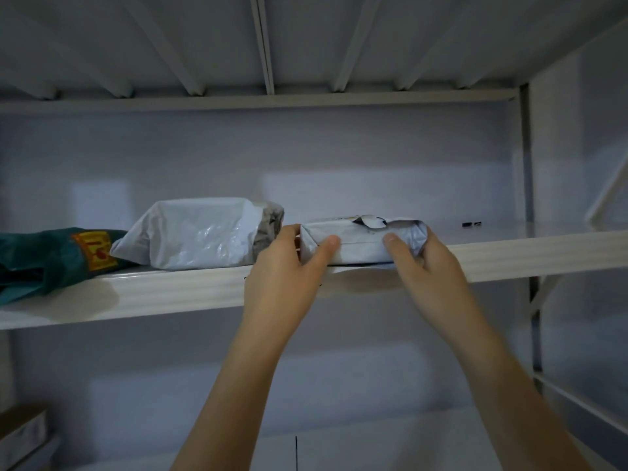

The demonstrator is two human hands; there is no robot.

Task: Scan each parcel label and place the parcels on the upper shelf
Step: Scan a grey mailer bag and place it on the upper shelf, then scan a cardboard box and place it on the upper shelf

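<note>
A flat parcel in pale grey plastic [360, 243] rests on the front edge of the upper shelf [183, 294], right of centre. My left hand [285, 277] grips its left end, thumb on the front face. My right hand [431, 263] grips its right end, thumb pressed on the front. Both forearms reach up from below. A torn flap shows on the parcel's top.
A bulky white plastic parcel [197, 232] lies to the left of my hands, and a dark green bag with a yellow patch [51, 256] lies further left. The shelf's right part is bare up to the metal upright [526, 198]. A cardboard box [20, 430] sits at lower left.
</note>
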